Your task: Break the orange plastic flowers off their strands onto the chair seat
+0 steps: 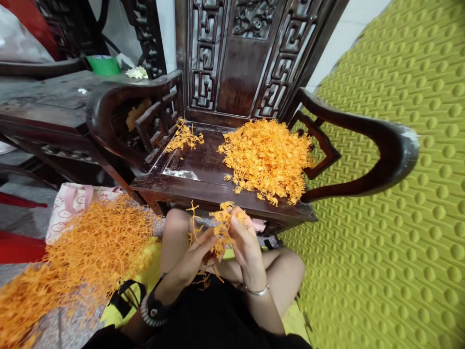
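My left hand (199,253) is closed, pinching a bunch of branched orange plastic pieces (221,228) in front of my knees. Against the same bunch, the thumb and fingers of my right hand (247,242) are closed on its right side. A thin orange sprig (194,218) sticks up by my left fingers, and a few loose bits lie on my lap. Just beyond the hands, on the seat of a dark wooden chair (207,162), sits a big heap of small orange pieces (267,157). A smaller orange clump (184,135) rests at the seat's left.
A large pile of stringy orange branches (98,242) spreads on the floor at left, against a white cloth bag (67,208). A dark side table (43,106) bears a green tape roll (103,65). Curved chair arms flank the seat; a bumpy yellow-green surface (385,242) fills the right.
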Demonstrator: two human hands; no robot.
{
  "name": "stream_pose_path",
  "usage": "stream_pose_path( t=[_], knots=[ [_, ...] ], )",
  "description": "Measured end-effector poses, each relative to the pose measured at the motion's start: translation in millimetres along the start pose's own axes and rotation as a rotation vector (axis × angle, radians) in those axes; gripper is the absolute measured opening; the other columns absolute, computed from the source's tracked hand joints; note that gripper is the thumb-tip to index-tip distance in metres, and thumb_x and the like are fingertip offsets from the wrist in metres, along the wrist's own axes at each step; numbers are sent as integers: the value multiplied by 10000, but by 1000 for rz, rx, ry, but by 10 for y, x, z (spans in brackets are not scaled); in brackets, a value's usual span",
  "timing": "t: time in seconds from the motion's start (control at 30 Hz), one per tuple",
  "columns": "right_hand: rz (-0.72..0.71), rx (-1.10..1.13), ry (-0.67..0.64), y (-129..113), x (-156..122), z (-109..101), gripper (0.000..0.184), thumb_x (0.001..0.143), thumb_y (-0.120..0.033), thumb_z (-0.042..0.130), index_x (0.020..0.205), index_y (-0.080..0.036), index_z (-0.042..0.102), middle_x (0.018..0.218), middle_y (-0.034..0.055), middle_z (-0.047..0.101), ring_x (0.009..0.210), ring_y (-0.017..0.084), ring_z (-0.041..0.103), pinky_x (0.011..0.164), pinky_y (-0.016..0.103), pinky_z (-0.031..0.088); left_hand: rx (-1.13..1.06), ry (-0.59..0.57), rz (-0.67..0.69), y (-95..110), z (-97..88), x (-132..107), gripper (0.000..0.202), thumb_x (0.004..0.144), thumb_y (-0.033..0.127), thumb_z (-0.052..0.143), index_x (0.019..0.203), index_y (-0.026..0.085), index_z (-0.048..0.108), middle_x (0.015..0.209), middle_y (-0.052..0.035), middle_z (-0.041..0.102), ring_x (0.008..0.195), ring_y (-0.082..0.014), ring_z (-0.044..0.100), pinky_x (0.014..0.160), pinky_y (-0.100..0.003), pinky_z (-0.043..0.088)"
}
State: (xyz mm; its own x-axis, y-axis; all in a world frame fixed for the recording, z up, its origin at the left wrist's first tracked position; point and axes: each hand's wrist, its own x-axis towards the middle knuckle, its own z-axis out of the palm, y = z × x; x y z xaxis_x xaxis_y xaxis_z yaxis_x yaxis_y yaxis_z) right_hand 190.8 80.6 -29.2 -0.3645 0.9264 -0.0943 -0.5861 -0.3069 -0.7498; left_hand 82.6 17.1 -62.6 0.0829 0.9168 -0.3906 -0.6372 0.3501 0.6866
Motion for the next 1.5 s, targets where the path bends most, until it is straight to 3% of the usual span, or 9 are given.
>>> stream_pose_path(
  t=[0.1, 0.23, 0.3, 0.4, 0.57, 0.77, 0.9, 1.13, 1.5],
  knots=[
    [155, 90, -44, -133, 9, -53, 204, 711, -318, 762, 795, -181, 636, 764, -7, 642, 570, 92, 551, 512, 191, 456, 114, -22, -53, -58, -1, -1, 469, 676, 569, 730, 826, 133, 642, 548, 15, 558, 475, -78, 437, 487, -200, 299],
    [318, 194, -173, -227, 5, -189, 274, 811, -422, 648, 856, -156, 601, 789, 3, 646, 370, 15, 369, 362, 148, 319, 267, -243, -42, -116, 40, 21, 560, 786, 635, 566, 522, 143, 525, 503, -31, 563, 515, -113, 495, 550, -238, 360],
    [301, 280, -221, -290, -4, -250, 288, 852, -456, 595, 863, -169, 580, 605, -58, 568, 321, 9, 245, 349, 137, 279, 310, -364, -27, -159, 34, 19, 621, 819, 662, 485, 448, 169, 412, 428, -10, 471, 459, -100, 444, 520, -242, 335],
    [215, 431, -398, -431, -78, -317, 392, 958, -393, 429, 639, -176, 493, 366, -114, 281, 291, 38, 133, 355, 157, 250, 325, -424, -93, -201, -12, -50, 589, 836, 668, 443, 503, 192, 344, 413, 69, 271, 382, -61, 243, 422, -243, 200],
    [-8, 533, -727, -655, -341, -251, 521, 977, -339, 336, 480, -220, 236, 316, -109, 163, 235, 53, 161, 334, 202, 185, 484, -557, -229, -56, -8, -291, 507, 912, 578, 380, 588, 188, 355, 508, 70, 261, 435, -65, 189, 422, -259, 139],
    [-168, 687, -674, -760, -354, -46, 552, 989, -468, 180, 490, -232, 184, 331, -100, 161, 224, 44, 149, 291, 185, 212, 449, -642, -263, 41, 32, -343, 569, 903, 606, 334, 498, 210, 279, 434, 60, 228, 379, -72, 170, 392, -276, 104],
    [6, 841, -644, -778, -233, -57, 577, 995, -463, 84, 490, -224, 223, 339, -94, 174, 232, 49, 155, 266, 167, 202, 377, -590, -289, -14, -50, -310, 522, 939, 524, 346, 531, 207, 275, 468, 64, 223, 396, -69, 164, 402, -268, 111],
    [297, 791, -474, -945, -259, -53, 574, 1000, -472, 133, 503, -205, 237, 350, -88, 173, 281, 50, 162, 303, 168, 147, 338, -624, -348, 81, -65, -352, 564, 884, 628, 374, 523, 211, 259, 456, 73, 179, 380, -66, 141, 385, -274, 102],
    [183, 568, -481, -1197, -354, 96, 576, 1002, -444, 175, 486, -191, 221, 364, -90, 121, 264, 43, 96, 294, 188, 124, 388, -647, -366, 146, -163, -478, 552, 874, 628, 402, 537, 201, 308, 481, 63, 225, 417, -77, 171, 404, -271, 117]
  ],
)
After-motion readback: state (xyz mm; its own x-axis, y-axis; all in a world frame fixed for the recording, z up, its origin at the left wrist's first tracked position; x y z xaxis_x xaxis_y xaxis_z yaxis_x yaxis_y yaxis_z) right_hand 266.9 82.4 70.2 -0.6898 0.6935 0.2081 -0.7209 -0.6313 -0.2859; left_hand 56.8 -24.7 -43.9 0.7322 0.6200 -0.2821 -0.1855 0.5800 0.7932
